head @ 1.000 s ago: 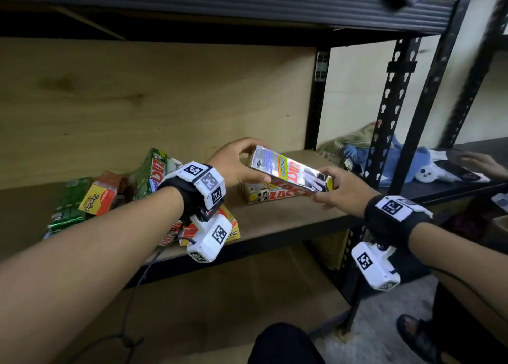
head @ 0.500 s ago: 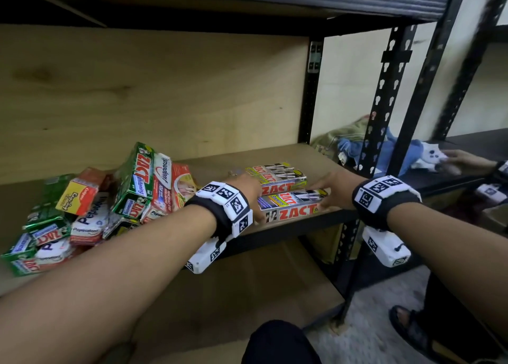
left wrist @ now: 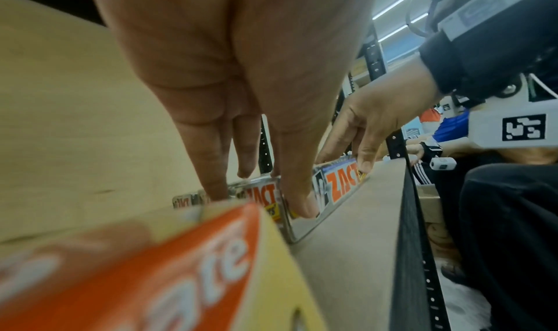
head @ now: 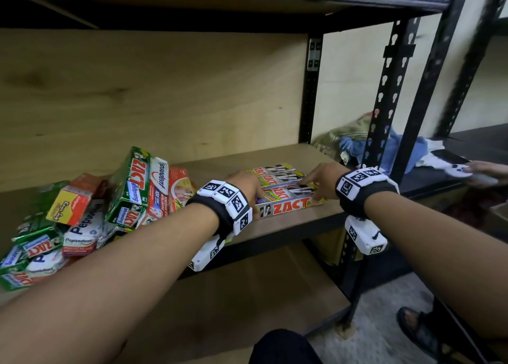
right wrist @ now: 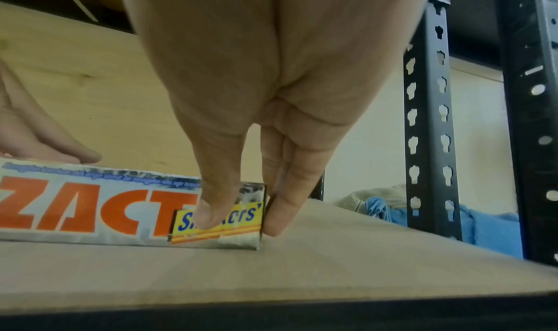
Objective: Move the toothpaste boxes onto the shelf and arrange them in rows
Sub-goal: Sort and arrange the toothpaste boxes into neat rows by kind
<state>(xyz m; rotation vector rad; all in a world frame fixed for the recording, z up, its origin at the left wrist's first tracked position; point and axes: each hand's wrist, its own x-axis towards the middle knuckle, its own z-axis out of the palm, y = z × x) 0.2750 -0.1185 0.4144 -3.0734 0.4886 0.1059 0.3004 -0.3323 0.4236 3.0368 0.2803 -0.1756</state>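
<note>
Head view: three silver ZACT boxes lie flat, side by side in a row, right of frame centre on the wooden shelf (head: 275,231).

Both hands are on the front ZACT box (head: 288,207), the one nearest the shelf's front edge.

Left hand (head: 244,188) is at that box's left end. In the left wrist view its fingers (left wrist: 211,169) point down, straight and close together, tips touching the box ends; the thumb rests on the front box's near face. Not curled round anything.

Right hand (head: 321,183) is at the right end. In the right wrist view the thumb presses the front face over the yellow label, and a fingertip (right wrist: 277,216) sits against the end flap. The box's right end is pinched between them. The box itself lies flat on the shelf board.

Pile of loose toothpaste boxes (head: 82,215) occupies the lower left of the head frame: green ZACT Whitening, white-red Pepsodent and an orange-yellow one, tilted and overlapping, apart from the row.

An orange box (left wrist: 135,276), blurred, fills the lower left of the left wrist view.

Right edge of the head frame: another person's hand (head: 486,171) holds a white device on a dark neighbouring shelf, with crumpled blue cloth (head: 384,155) beside it.
</note>
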